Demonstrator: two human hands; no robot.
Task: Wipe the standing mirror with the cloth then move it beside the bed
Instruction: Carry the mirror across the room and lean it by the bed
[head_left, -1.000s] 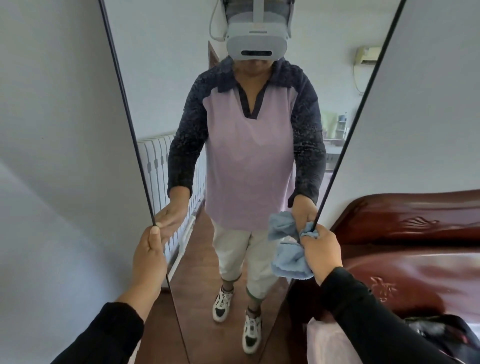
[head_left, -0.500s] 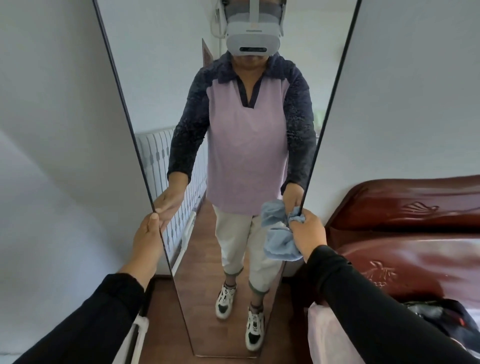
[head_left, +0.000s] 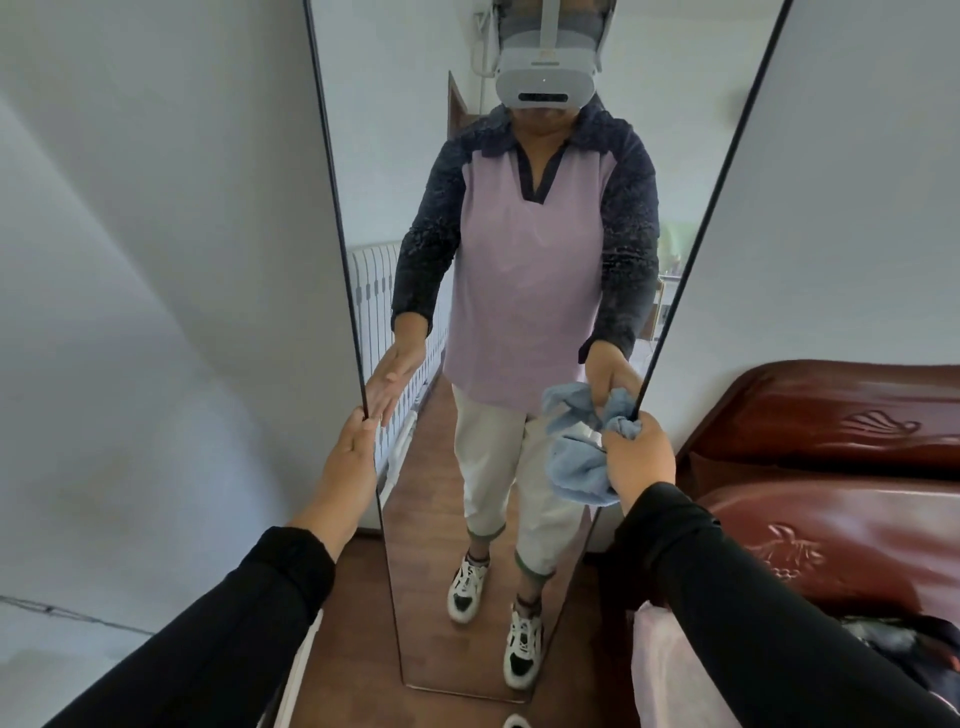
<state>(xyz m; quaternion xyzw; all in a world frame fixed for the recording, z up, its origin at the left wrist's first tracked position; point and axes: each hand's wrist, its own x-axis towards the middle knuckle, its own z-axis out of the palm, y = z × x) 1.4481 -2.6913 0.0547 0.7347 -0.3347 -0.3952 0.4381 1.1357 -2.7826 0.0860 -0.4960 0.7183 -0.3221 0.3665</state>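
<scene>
The tall standing mirror (head_left: 395, 156) with a thin black frame stands upright on the wood floor in front of me, its bottom edge visible. My left hand (head_left: 349, 460) lies along the mirror's left edge with straight fingers touching the frame. My right hand (head_left: 640, 460) grips the crumpled blue cloth (head_left: 574, 470) at the mirror's right edge, and the cloth hangs against the glass. The glass reflects me and both hands.
A dark red wooden bed headboard (head_left: 831, 415) stands right of the mirror, with pink bedding (head_left: 670, 675) and a dark item (head_left: 909, 654) at the lower right. A white radiator (head_left: 301, 670) runs along the wall at lower left. A pale wall rises behind the mirror.
The mirror now sits farther from me, showing more floor and its bottom edge. My left hand's fingers have straightened along the left edge. My right hand still grips the cloth.
</scene>
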